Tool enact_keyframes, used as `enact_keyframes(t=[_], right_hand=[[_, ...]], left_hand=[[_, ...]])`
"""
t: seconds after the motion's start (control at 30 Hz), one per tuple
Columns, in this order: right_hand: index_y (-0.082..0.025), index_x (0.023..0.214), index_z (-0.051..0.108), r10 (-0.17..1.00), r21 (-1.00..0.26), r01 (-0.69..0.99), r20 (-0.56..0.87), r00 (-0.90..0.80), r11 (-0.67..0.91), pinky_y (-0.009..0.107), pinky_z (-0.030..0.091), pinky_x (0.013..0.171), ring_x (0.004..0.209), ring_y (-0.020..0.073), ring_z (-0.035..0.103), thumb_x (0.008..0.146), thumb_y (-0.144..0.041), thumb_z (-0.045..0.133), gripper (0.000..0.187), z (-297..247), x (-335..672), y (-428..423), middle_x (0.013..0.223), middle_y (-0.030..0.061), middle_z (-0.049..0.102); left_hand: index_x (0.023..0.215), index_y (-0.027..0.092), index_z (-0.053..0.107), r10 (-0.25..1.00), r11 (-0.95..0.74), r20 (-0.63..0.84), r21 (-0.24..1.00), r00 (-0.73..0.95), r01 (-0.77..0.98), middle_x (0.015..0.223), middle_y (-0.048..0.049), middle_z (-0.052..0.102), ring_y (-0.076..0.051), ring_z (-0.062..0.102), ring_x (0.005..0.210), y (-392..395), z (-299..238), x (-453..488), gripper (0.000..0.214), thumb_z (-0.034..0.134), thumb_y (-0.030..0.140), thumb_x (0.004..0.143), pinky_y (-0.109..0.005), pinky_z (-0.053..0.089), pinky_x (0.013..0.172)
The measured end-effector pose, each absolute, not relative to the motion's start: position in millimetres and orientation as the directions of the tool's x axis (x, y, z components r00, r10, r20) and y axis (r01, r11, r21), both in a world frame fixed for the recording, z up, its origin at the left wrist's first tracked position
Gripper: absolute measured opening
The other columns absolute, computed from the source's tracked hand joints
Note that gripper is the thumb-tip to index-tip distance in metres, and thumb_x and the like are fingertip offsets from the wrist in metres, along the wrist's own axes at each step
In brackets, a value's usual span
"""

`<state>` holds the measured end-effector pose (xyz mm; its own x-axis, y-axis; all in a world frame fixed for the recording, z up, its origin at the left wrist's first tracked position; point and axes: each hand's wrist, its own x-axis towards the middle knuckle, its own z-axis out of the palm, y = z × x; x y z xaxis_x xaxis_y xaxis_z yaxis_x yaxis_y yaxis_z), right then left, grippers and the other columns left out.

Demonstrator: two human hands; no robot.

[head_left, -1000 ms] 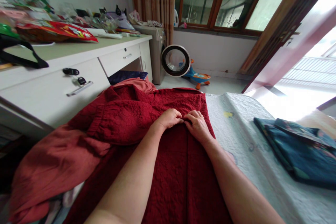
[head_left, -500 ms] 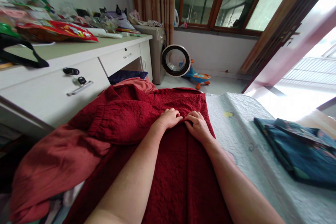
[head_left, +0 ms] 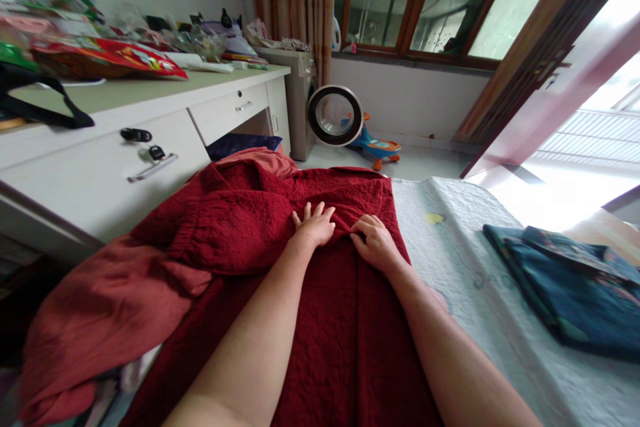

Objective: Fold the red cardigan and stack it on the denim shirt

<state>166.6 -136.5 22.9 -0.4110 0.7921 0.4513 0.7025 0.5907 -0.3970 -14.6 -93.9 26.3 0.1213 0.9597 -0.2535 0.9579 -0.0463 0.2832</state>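
Observation:
A dark red garment [head_left: 320,333] of textured fabric lies spread in front of me, one part with a gathered cuff folded across toward the left. My left hand [head_left: 315,225] rests on it, fingers spread and palm down. Just right of that, my right hand [head_left: 374,240] has its fingers curled and pinches the fabric by a fold edge. The tips of the right fingers are partly hidden. Under the red garment, on the left, lies a salmon-coloured cloth [head_left: 110,307].
The bed has a pale patterned cover [head_left: 450,247], with folded dark blue clothing [head_left: 575,287] on the right. A white desk [head_left: 165,103] holding a red snack bag [head_left: 110,59] and clutter borders the left. Beyond are a washing machine's open round door [head_left: 336,115] and a blue ride-on toy [head_left: 373,145].
My left hand has let go of the fabric, opened its fingers and shifted slightly left. My right hand stays at nearly the same spot on the garment.

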Motion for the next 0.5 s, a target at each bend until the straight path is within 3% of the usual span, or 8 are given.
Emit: enact_keyframes(t=[0.17, 0.3, 0.4, 0.5], right_hand=[[-0.021, 0.082, 0.062, 0.792, -0.399, 0.695, 0.426, -0.437, 0.598, 0.033, 0.043, 0.081, 0.082, 0.0185, 0.054, 0.083, -0.012, 0.058, 0.009, 20.8, 167.3, -135.7, 0.084, 0.0030, 0.062], [-0.021, 0.087, 0.063, 0.792, -0.408, 0.687, 0.418, -0.445, 0.602, 0.032, 0.043, 0.082, 0.083, 0.0179, 0.057, 0.087, -0.014, 0.056, 0.010, 17.3, 168.0, -133.6, 0.086, 0.0026, 0.065], [-0.022, 0.089, 0.064, 0.810, -0.435, 0.691, 0.409, -0.419, 0.577, 0.031, 0.044, 0.084, 0.086, 0.0182, 0.059, 0.087, -0.015, 0.056, 0.011, 15.0, 167.8, -131.9, 0.088, 0.0026, 0.067], [-0.022, 0.093, 0.062, 0.846, -0.494, 0.694, 0.399, -0.353, 0.523, 0.030, 0.045, 0.081, 0.084, 0.0181, 0.061, 0.085, -0.014, 0.055, 0.013, 13.8, 166.8, -131.3, 0.088, 0.0021, 0.068]], left_hand=[[0.149, 0.038, 0.029, 0.969, 0.070, -0.248, 0.244, -0.007, 0.967, 0.163, 0.0005, 0.010, -0.038, 0.002, 0.147, -90.8, 21.9, -20.3, 0.059, 0.037, 0.034, 0.090, -0.070, 0.005, 0.110], [0.141, 0.031, 0.045, 0.996, 0.039, -0.090, 0.234, -0.018, 0.971, 0.158, -0.0055, 0.027, -0.041, 0.009, 0.146, -94.1, 25.7, -17.8, 0.054, 0.045, 0.027, 0.087, -0.069, 0.007, 0.111], [0.119, 0.024, 0.062, 0.981, -0.190, 0.092, 0.347, 0.168, 0.918, 0.141, -0.0085, 0.050, -0.032, 0.034, 0.137, -96.5, 35.7, -14.1, 0.040, 0.051, 0.017, 0.081, -0.052, 0.027, 0.113], [0.103, 0.021, 0.064, 0.914, -0.383, 0.126, 0.582, 0.386, 0.717, 0.118, -0.0067, 0.063, -0.022, 0.056, 0.113, -97.1, 45.6, -12.4, 0.029, 0.057, 0.017, 0.075, -0.033, 0.044, 0.100]])
